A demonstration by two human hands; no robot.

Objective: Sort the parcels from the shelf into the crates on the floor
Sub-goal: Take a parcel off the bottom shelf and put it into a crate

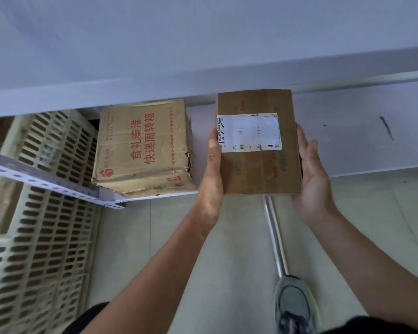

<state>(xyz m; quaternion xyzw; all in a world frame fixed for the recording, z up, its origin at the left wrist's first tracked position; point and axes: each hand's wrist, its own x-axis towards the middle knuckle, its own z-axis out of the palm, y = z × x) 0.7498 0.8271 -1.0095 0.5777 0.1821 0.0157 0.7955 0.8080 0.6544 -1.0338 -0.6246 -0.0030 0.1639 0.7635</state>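
- I hold the parcel (pixel 258 165), a brown taped cardboard box, between both my hands, in the air just to the right of the shelf (pixel 155 195), with the tiled floor (pixel 227 261) showing beneath it.
- Its white label (pixel 250 132) faces me, with handwriting across the middle that I cannot read.
- My left hand (pixel 211 179) lies flat against the parcel's left side. What shows of its fingers (pixel 213 141) is straight along the edge, and the rest is hidden behind the box.
- My right hand (pixel 314 179) presses the parcel's right side with an open palm, its fingers (pixel 302 138) straight and pointing up along the edge and the thumb spread a little apart.
- A second box (pixel 143 148), larger, dented and printed with red characters, sits on the shelf board to the left of the parcel, close to my left hand but apart from it.
- A perforated metal rail (pixel 46 182) runs slanting along the shelf's left side.
- Cream slotted plastic crates (pixel 46 237) stand at the far left, behind and below that rail.
- A metal pipe (pixel 275 237) lies along the floor under the parcel, its near end meeting my shoe (pixel 295 307).
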